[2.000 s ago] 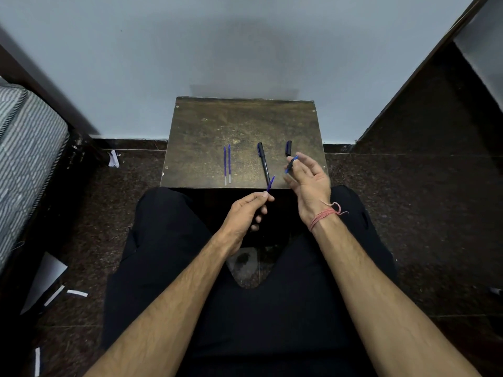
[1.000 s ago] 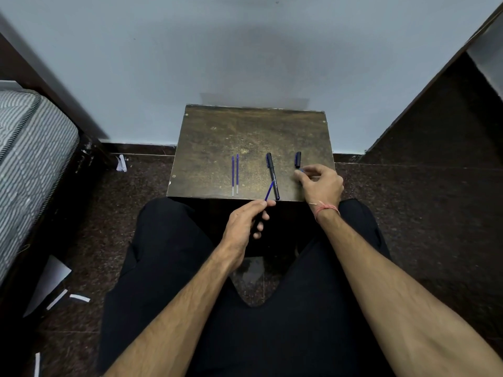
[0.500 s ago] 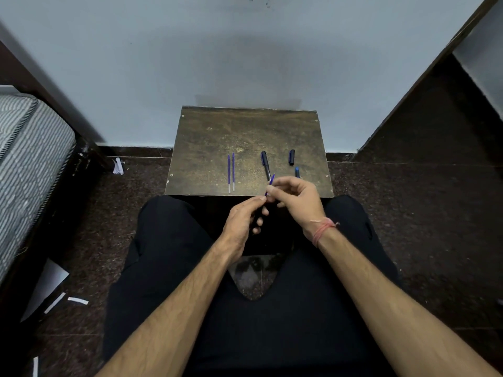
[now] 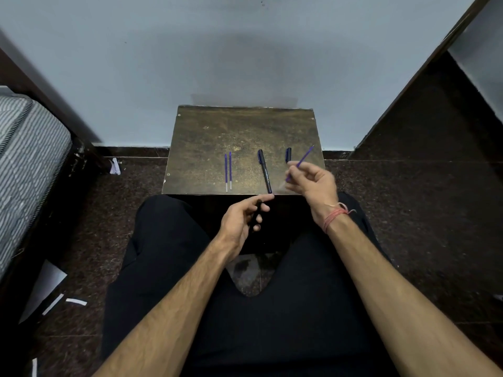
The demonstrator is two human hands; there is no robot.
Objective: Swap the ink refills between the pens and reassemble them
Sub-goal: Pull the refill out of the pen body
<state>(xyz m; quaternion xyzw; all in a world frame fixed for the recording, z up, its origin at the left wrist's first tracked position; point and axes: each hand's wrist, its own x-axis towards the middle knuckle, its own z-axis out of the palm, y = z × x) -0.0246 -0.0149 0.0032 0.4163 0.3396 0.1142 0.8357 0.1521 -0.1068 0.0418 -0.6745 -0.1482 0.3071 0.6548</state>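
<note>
While left hand (image 4: 239, 220) grips barrel (image 4: 255, 213), right hand (image 4: 313, 180) pinches refill (image 4: 304, 157) over table edge (image 4: 217, 194)

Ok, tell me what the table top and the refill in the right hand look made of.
Table top: probably wood or board, brown, worn and mottled, screws at the corners. Refill pinched in the right hand: likely plastic, a thin purple tube, blurred.
</note>
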